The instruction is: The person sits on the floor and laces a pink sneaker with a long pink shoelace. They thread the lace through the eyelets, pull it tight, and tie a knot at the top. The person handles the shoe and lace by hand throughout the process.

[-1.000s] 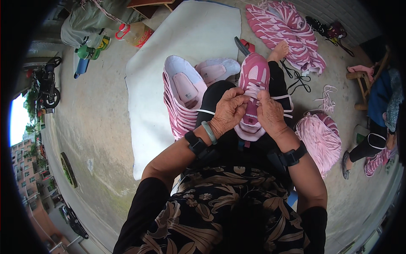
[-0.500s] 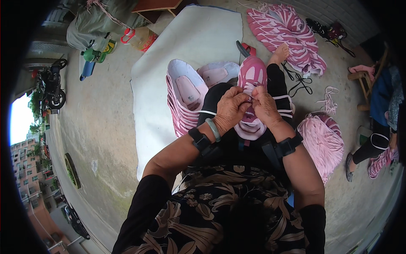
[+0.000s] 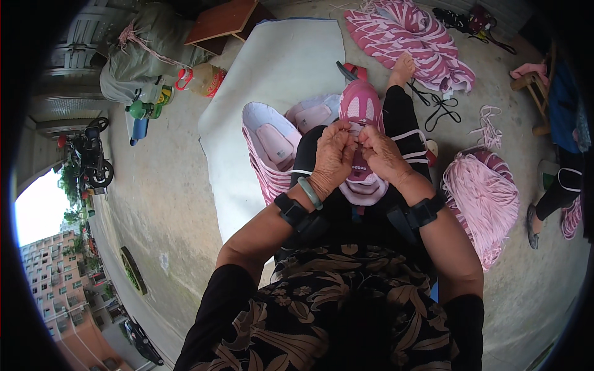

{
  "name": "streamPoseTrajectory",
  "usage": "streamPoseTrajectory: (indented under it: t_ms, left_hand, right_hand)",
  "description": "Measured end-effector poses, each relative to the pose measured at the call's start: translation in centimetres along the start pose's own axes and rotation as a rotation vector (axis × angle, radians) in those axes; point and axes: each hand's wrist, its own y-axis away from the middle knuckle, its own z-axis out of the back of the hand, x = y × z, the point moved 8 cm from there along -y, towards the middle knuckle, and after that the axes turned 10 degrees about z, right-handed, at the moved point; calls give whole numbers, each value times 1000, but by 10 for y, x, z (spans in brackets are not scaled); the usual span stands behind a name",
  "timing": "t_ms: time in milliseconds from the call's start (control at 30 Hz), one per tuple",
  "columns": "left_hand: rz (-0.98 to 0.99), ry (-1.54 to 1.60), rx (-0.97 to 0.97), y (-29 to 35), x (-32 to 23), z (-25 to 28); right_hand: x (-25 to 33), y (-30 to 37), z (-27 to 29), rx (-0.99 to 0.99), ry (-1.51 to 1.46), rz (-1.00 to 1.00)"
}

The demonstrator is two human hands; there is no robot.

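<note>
Bent over a pink shoe (image 3: pixel 361 102) resting across the lap, toe pointing away, a worker in a floral top pinches what looks like the pale lace (image 3: pixel 356 128) between the thumb and fingers of the left hand (image 3: pixel 336 156) and of the right hand (image 3: pixel 383 153), the exact hold partly hidden by the knuckles. The step in hand appears to be threading or drawing the lace at the eyelets; the next move likely calls for a firm pinch, the strand pulled evenly and the tongue kept flat. Room is tight on the left, where a nested stack of pink uppers (image 3: pixel 272 145) stands just beside the thigh on a white sheet (image 3: pixel 291 55). On the right, a leg in black (image 3: pixel 399 117) borders the shoe, with a heap of pale pink laces (image 3: pixel 482 198) on the floor beyond. The freest space for a long pull seems to be upward, above the lap.
</note>
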Motion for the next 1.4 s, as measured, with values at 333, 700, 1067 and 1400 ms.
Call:
streamPoseTrajectory:
  t_ms: [333, 700, 1067, 1400]
  left_hand:
    - [-79, -127, 11, 14, -17, 3]
    - [-133, -115, 11, 3, -16, -7]
    - [-159, -318, -223, 0, -2, 83]
    - [150, -1148, -246, 20, 124, 204]
  right_hand:
    - [-3, 2, -1, 9, 80, -34]
    - [-2, 0, -1, 51, -6, -58]
    - [44, 20, 74, -132, 561, 284]
    - [-7, 35, 77, -552, 90, 74]
